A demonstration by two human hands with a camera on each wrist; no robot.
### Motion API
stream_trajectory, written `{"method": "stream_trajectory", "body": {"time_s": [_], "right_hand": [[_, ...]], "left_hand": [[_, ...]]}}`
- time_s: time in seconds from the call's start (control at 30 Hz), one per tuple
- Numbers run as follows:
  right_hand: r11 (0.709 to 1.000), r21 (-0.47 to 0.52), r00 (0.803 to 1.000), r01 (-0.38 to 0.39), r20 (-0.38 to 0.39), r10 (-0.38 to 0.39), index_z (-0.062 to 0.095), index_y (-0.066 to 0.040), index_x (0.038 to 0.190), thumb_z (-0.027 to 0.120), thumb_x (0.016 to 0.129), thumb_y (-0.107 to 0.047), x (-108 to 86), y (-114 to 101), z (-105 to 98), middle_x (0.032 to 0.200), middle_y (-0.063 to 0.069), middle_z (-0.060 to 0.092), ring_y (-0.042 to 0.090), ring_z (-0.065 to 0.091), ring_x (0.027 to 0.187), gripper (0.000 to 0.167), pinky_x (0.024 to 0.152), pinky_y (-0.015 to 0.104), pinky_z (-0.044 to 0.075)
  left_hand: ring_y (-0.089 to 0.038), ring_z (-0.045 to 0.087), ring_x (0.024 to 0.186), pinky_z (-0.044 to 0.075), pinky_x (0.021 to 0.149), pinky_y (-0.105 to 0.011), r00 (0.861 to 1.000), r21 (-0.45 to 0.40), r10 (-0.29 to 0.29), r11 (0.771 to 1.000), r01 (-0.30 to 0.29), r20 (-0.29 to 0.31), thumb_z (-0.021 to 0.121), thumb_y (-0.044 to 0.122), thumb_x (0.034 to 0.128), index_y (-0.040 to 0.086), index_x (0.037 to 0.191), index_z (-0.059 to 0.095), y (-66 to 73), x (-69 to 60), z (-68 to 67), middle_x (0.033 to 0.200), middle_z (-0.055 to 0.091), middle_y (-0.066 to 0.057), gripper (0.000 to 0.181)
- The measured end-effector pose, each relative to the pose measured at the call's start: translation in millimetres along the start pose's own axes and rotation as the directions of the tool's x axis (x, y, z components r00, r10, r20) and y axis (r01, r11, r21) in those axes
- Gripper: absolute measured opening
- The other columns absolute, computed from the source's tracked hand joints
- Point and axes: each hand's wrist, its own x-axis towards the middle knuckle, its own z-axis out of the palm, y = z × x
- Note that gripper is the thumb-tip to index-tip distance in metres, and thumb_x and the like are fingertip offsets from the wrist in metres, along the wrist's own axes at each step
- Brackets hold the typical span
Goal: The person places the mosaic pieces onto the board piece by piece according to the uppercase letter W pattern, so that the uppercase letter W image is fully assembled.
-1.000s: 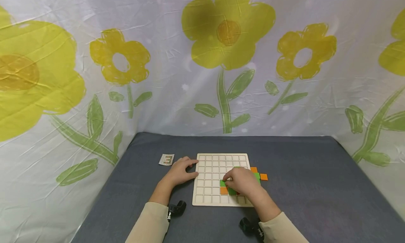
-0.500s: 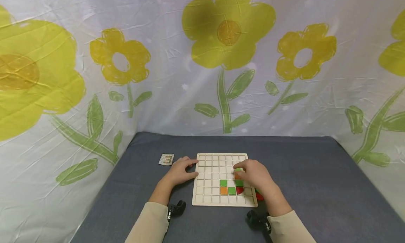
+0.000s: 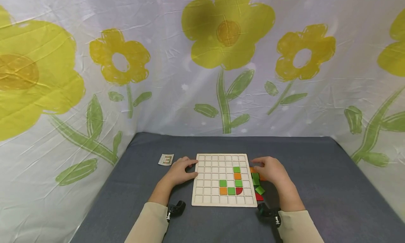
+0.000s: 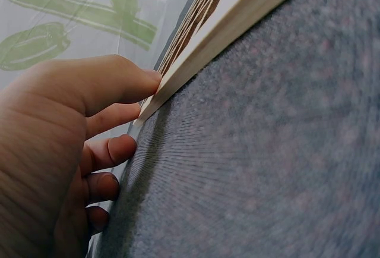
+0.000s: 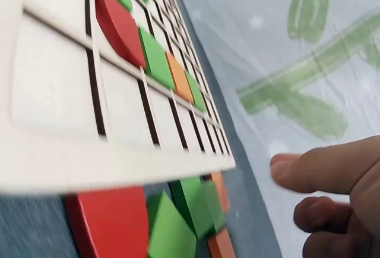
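A pale wooden grid board (image 3: 209, 186) lies on the table with several tiles set in its squares: green (image 3: 237, 169), orange (image 3: 223, 191) and one rounded red tile (image 3: 239, 191). My left hand (image 3: 180, 171) rests against the board's left edge, with thumb and forefinger tips touching it. My right hand (image 3: 272, 171) hovers over the loose tiles (image 3: 255, 178) beside the board's right edge and partly hides them. In the right wrist view its fingers (image 5: 332, 166) are apart from the tiles and hold nothing.
A small card (image 3: 166, 159) with a printed coloured grid lies left of the board. Loose green (image 5: 172, 228), red (image 5: 113, 216) and orange tiles (image 5: 221, 244) lie along the board's right side. A flowered cloth (image 3: 177, 77) hangs behind the dark table (image 3: 300, 158).
My right hand has moved right, from above the tiles on the board to the loose tiles, uncovering the board's right side. The left hand stays at the board's edge.
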Motion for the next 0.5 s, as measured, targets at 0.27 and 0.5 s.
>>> {"method": "stream_trajectory", "body": {"time_s": [0.27,0.5], "right_hand": [[0.997,-0.024,0.994,-0.072,0.077,0.073,0.071,0.0,0.111,0.078,0.082,-0.007,-0.7,22.0,-11.5,0.096,0.013,0.063,0.026,0.054,0.076,0.03,0.069,0.044,0.048],[0.997,-0.011,0.989,-0.075,0.128,0.075,0.071,-0.001,0.097,0.08,0.078,-0.006,-0.9,33.1,-14.4,0.091,0.009,0.063,0.024,0.053,0.076,0.021,0.069,0.039,0.045]], "left_hand": [[-0.016,0.042,0.084,0.036,0.075,-0.04,1.0,0.001,0.0,1.0,0.0,-0.004,0.074,0.036,0.0916,0.016,0.139,0.067,-0.1,0.0,0.3,0.095,0.05,0.005,0.052],[-0.016,0.043,0.084,0.037,0.076,-0.04,1.0,0.009,0.009,1.0,-0.009,-0.01,0.074,0.037,0.0916,0.017,0.139,0.067,-1.4,0.6,1.2,0.095,0.05,0.006,0.052]]}}
